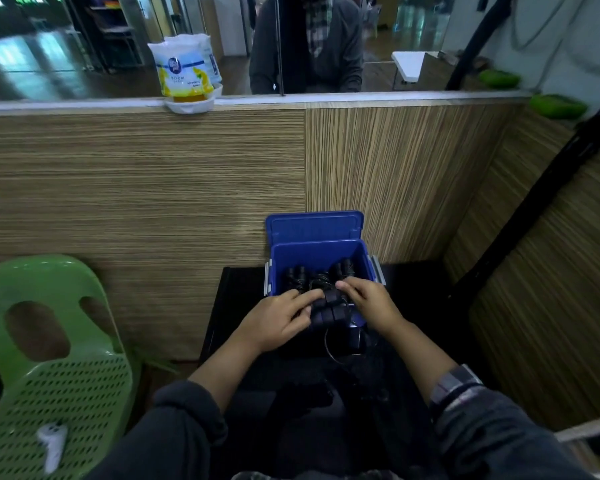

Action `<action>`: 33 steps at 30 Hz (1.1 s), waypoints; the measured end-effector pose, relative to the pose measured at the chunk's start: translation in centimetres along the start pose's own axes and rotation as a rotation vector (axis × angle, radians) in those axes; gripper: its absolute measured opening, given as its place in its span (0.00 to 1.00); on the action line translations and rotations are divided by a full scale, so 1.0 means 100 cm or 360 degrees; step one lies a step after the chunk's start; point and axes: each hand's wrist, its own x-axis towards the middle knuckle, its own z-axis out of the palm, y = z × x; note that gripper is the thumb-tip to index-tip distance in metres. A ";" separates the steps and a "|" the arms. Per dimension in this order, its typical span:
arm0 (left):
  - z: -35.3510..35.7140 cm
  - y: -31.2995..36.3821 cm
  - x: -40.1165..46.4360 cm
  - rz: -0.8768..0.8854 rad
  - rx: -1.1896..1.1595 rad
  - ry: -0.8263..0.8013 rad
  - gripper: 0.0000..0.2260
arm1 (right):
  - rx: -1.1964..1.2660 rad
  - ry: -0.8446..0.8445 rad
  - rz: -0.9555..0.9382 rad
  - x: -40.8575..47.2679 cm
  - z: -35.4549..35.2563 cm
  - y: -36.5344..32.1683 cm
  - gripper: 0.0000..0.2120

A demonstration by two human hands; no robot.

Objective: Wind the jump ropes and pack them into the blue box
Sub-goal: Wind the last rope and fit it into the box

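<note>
Dark sleeves point(174, 431) fill the bottom of the view, forearms reaching forward to the blue box point(317, 258), which stands open on a dark bench point(236, 296) with its lid point(314, 225) tipped back against the wood-grain partition point(136, 188). Both hands meet at the near rim of the box. The left hand point(278, 322) lies over a bundle of black jump rope handles point(329, 311), fingers spread across them, and the right hand point(369, 299) steadies the other side; its grip looks narrow, fingertips pinching at the bundle, probably to keep the winding from springing loose as it goes in. More handles point(342, 266) already stand in the box, so room is tight. A loop of thin cord point(331, 355) hangs below the near edge, outside the box, and may snag on the rim. To the left sits a green plastic chair point(59, 348) with a white controller point(52, 445) on its seat. On the ledge above stands a white packet point(184, 71).
</note>
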 end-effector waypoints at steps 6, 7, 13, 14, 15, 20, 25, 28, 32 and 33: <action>-0.001 -0.004 -0.004 0.0020 -0.0199 0.0104 0.19 | -0.0194 -0.0057 0.0073 0.001 -0.002 -0.004 0.18; -0.001 -0.002 -0.004 -0.0011 -0.0235 0.0129 0.19 | -0.0127 -0.0072 0.0114 0.001 -0.001 -0.002 0.19; -0.009 0.006 0.006 -0.0204 -0.0377 0.0548 0.16 | 0.0148 -0.0149 0.0271 -0.008 0.010 -0.009 0.18; -0.010 0.007 0.009 -0.0256 -0.0351 0.0628 0.13 | 0.0170 -0.0129 0.0309 -0.011 0.013 -0.013 0.18; -0.010 0.007 0.013 -0.0333 -0.0313 0.0686 0.11 | 0.0166 -0.0113 0.0318 -0.013 0.018 -0.017 0.18; -0.007 0.004 0.027 -0.0749 -0.0149 0.0769 0.12 | 0.0008 -0.0025 0.0214 -0.018 0.039 -0.045 0.12; -0.007 -0.011 0.032 -0.0875 -0.0001 0.0790 0.12 | 0.0276 -0.0330 0.0428 -0.021 0.041 -0.059 0.12; -0.008 -0.022 0.035 -0.0922 0.0052 0.0777 0.13 | 0.0380 -0.0375 0.0567 -0.025 0.043 -0.072 0.16; -0.007 -0.023 0.035 -0.0986 0.0186 0.0660 0.12 | -0.0176 -0.0412 0.0405 -0.031 0.045 -0.092 0.15; -0.004 -0.025 0.033 -0.0997 0.0234 0.0586 0.12 | -0.0331 -0.0392 0.0337 -0.031 0.043 -0.094 0.14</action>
